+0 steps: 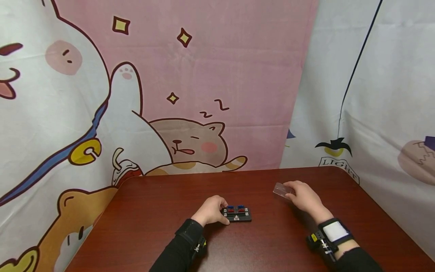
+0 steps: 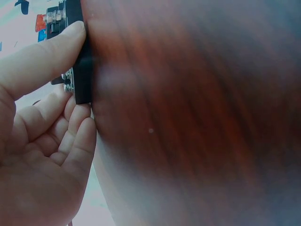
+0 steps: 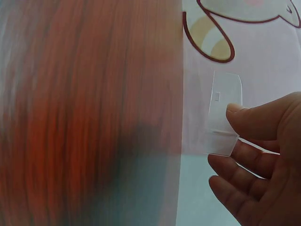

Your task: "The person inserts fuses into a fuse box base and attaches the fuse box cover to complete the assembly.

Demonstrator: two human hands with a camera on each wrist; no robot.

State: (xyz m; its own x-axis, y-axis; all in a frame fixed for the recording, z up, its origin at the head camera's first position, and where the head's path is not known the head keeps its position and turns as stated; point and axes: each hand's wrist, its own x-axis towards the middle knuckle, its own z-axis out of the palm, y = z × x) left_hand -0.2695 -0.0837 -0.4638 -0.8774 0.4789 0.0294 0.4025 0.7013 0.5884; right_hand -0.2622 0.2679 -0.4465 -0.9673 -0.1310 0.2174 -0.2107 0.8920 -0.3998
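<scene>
A small black fuse block with blue and red blade fuses and metal screw terminals lies on the table. My left hand grips it by its left end, thumb on the near side; the left wrist view shows the thumb across the black base, with the other fingers curled at the end. To the right, apart from the block, my right hand pinches a clear plastic cover between thumb and fingers. In the right wrist view, the thin cover has a small rectangular mark and is held above the tabletop.
The reddish-brown wooden table stretches beneath both hands. Behind it hangs a cloth backdrop printed with cartoon animals, close to the table's back edge. Each wrist carries a strapped-on camera.
</scene>
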